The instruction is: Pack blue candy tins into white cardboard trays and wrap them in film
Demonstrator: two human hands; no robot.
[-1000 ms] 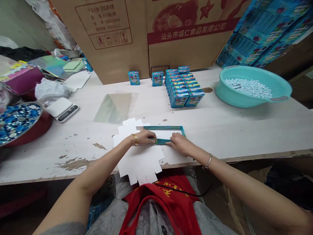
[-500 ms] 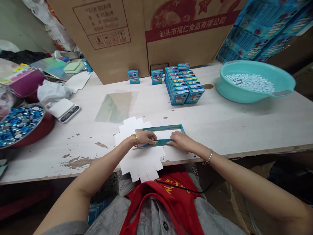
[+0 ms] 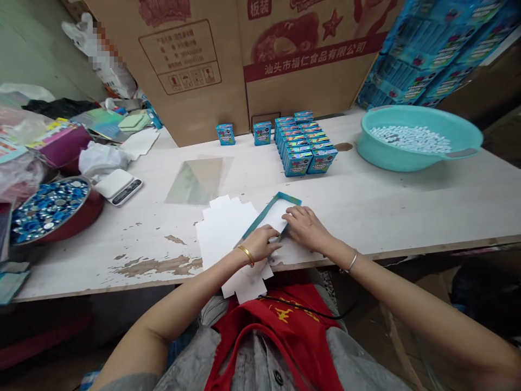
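A shallow cardboard tray (image 3: 260,216) with teal walls and a white inside lies slanted on a stack of flat white die-cut cardboard sheets (image 3: 222,228). My left hand (image 3: 262,243) is closed over the tray's near end, its fingertips at the wall. At the right long side, my right hand (image 3: 307,227) grips the wall, with fingers reaching inside and thumb out of sight. Both hands cover the tray's near right corner. Beyond the tray stand two rows of small blue candy boxes (image 3: 299,163) and two single blue boxes (image 3: 262,133).
A turquoise basin (image 3: 415,157) of white pieces stands at right. At left are a red bowl (image 3: 87,214) of blue wrapped candies, a white scale (image 3: 116,183) and clear plastic sheets (image 3: 195,179). A large carton (image 3: 203,108) rises behind; wrapped blue packs (image 3: 415,60) are stacked at back right.
The tray has turned from lying crosswise to a slant, its far end now pointing away from me. My left hand has moved right and nearer, to the tray's near end.
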